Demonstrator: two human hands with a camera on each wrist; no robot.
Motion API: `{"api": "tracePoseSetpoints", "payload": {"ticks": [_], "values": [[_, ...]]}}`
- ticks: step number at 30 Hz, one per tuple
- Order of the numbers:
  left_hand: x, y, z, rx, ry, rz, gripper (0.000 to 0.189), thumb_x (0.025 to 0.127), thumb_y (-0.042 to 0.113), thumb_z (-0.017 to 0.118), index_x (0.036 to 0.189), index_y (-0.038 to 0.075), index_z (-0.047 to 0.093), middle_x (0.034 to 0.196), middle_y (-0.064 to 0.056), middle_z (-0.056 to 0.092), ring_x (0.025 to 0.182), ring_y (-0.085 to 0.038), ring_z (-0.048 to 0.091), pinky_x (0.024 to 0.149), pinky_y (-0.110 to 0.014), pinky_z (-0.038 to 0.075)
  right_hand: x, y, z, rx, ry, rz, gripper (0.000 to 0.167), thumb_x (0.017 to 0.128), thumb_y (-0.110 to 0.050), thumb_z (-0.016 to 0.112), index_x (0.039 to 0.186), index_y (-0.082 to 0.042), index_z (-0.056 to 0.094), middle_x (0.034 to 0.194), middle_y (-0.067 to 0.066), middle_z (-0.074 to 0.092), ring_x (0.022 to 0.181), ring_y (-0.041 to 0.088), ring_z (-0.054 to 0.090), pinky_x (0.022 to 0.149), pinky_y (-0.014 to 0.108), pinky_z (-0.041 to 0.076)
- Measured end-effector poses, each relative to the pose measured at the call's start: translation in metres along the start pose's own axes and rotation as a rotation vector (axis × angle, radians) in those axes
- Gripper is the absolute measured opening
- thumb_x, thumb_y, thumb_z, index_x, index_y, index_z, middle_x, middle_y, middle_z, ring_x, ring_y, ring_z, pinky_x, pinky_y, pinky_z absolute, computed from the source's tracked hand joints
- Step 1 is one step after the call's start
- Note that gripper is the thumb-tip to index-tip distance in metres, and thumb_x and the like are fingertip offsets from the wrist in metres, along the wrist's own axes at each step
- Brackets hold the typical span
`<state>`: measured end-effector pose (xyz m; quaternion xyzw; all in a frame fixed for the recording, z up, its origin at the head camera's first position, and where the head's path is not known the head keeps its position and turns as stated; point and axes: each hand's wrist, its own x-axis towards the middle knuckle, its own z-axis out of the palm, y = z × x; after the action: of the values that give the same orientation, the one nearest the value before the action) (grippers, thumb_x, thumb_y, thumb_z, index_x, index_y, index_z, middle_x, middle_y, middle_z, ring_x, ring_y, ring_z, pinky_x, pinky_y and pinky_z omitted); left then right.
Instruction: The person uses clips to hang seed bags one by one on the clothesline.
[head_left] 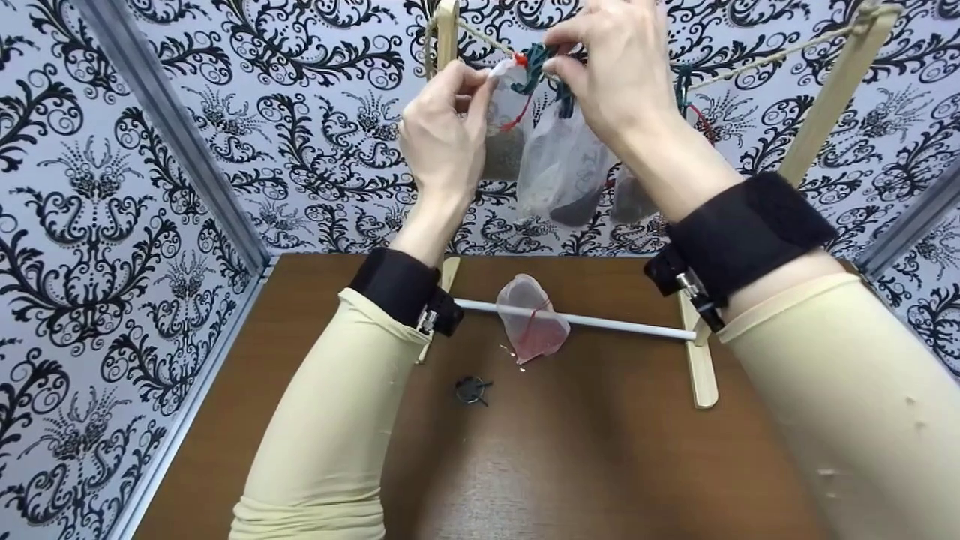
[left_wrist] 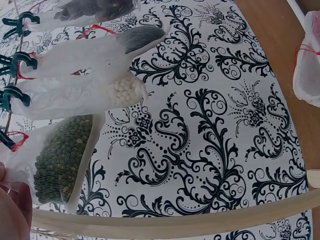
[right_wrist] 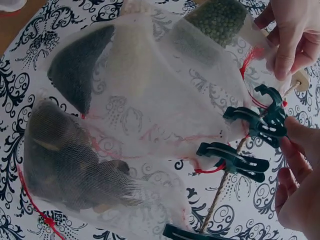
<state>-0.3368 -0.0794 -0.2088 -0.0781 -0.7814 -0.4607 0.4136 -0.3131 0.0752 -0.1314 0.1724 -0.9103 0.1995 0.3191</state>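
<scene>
At the upper middle of the head view, my left hand (head_left: 446, 131) pinches the gathered top of a white mesh drawstring bag. Green pellet-like contents fill this bag (left_wrist: 65, 160), seen in the left wrist view. Close to its right, my right hand (head_left: 622, 75) pinches a dark green clip (right_wrist: 272, 122) on a twine line (right_wrist: 212, 200) between thumb and fingers. A red drawstring (right_wrist: 246, 62) hangs by that clip. Just below it, another green clip (right_wrist: 232, 160) grips the line. Neighbouring mesh bags hold dark contents (right_wrist: 82, 72) and white beads (left_wrist: 125, 92).
Wooden posts (head_left: 836, 97) hold up the line, with a white rod (head_left: 630, 324) running low between their feet. A mesh bag with pink contents (head_left: 541, 341) lies against the rod. Nearer on the brown table (head_left: 570, 465) is a small dark ring-shaped object (head_left: 470, 389).
</scene>
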Motion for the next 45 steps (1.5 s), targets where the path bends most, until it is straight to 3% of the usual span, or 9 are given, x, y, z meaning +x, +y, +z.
{"api": "tracePoseSetpoints", "payload": {"ticks": [4, 8, 16, 31, 35, 38, 43, 45], "values": [[-0.003, -0.004, 0.001, -0.081, -0.016, -0.019, 0.014, 0.094, 0.021, 0.068, 0.098, 0.008, 0.072, 0.098, -0.004, 0.078, 0.08, -0.012, 0.071, 0.07, -0.017, 0.056, -0.001, 0.004, 0.001, 0.016, -0.059, -0.025, 0.036, 0.092, -0.029, 0.07, 0.125, -0.014, 0.069, 0.131, 0.006, 0.067, 0.132, 0.026, 0.042, 0.118, 0.039, 0.024], [-0.006, -0.008, 0.001, -0.141, -0.075, -0.058, 0.014, 0.094, 0.022, 0.069, 0.1, 0.009, 0.071, 0.097, -0.003, 0.077, 0.08, -0.008, 0.071, 0.069, -0.016, 0.056, -0.003, 0.007, 0.002, 0.017, -0.117, -0.05, 0.04, 0.094, -0.027, 0.068, 0.132, -0.014, 0.064, 0.137, 0.005, 0.062, 0.136, 0.025, 0.037, 0.119, 0.042, 0.023], [-0.014, -0.015, 0.0, -0.037, -0.213, -0.107, 0.017, 0.093, 0.022, 0.07, 0.107, 0.013, 0.072, 0.106, -0.001, 0.077, 0.087, -0.007, 0.073, 0.074, -0.013, 0.056, -0.012, 0.01, 0.005, -0.004, -0.145, -0.119, 0.042, 0.097, -0.026, 0.064, 0.136, -0.012, 0.06, 0.141, 0.008, 0.056, 0.137, 0.028, 0.034, 0.111, 0.047, 0.026], [-0.027, -0.024, -0.004, 0.052, -0.286, -0.012, 0.024, 0.092, 0.026, 0.072, 0.114, 0.017, 0.069, 0.112, 0.001, 0.077, 0.094, -0.01, 0.074, 0.08, -0.016, 0.057, -0.02, 0.014, 0.007, -0.037, -0.134, -0.146, 0.045, 0.096, -0.029, 0.064, 0.139, -0.014, 0.058, 0.139, 0.01, 0.058, 0.133, 0.03, 0.038, 0.105, 0.048, 0.028], [-0.033, -0.025, -0.007, 0.056, -0.247, 0.078, 0.03, 0.092, 0.026, 0.072, 0.119, 0.014, 0.066, 0.118, -0.001, 0.074, 0.095, -0.013, 0.074, 0.084, -0.023, 0.058, -0.026, 0.015, 0.012, -0.06, -0.055, -0.202, 0.047, 0.095, -0.029, 0.066, 0.138, -0.013, 0.058, 0.142, 0.011, 0.055, 0.134, 0.031, 0.037, 0.107, 0.049, 0.028], [-0.042, -0.026, -0.01, 0.042, -0.208, 0.135, 0.032, 0.093, 0.023, 0.07, 0.121, 0.01, 0.064, 0.12, -0.004, 0.072, 0.093, -0.015, 0.072, 0.084, -0.025, 0.057, -0.034, 0.014, 0.022, -0.056, 0.082, -0.276, 0.043, 0.094, -0.024, 0.066, 0.134, -0.009, 0.06, 0.143, 0.012, 0.054, 0.135, 0.032, 0.038, 0.111, 0.049, 0.027], [-0.066, -0.034, -0.012, 0.023, -0.184, 0.193, 0.023, 0.094, 0.017, 0.068, 0.114, 0.007, 0.067, 0.114, -0.008, 0.073, 0.085, -0.019, 0.07, 0.078, -0.026, 0.057, -0.058, 0.012, 0.055, 0.035, 0.405, -0.516, 0.022, 0.09, -0.01, 0.064, 0.111, -0.006, 0.067, 0.127, 0.014, 0.063, 0.125, 0.032, 0.047, 0.109, 0.047, 0.03], [-0.078, -0.041, -0.013, 0.022, -0.196, 0.208, 0.019, 0.093, 0.016, 0.068, 0.111, 0.007, 0.068, 0.11, -0.008, 0.074, 0.082, -0.02, 0.07, 0.076, -0.026, 0.057, -0.072, 0.012, 0.07, 0.041, 0.469, -0.623, 0.017, 0.088, -0.007, 0.065, 0.105, -0.006, 0.068, 0.12, 0.013, 0.066, 0.12, 0.031, 0.05, 0.106, 0.047, 0.032]]}}
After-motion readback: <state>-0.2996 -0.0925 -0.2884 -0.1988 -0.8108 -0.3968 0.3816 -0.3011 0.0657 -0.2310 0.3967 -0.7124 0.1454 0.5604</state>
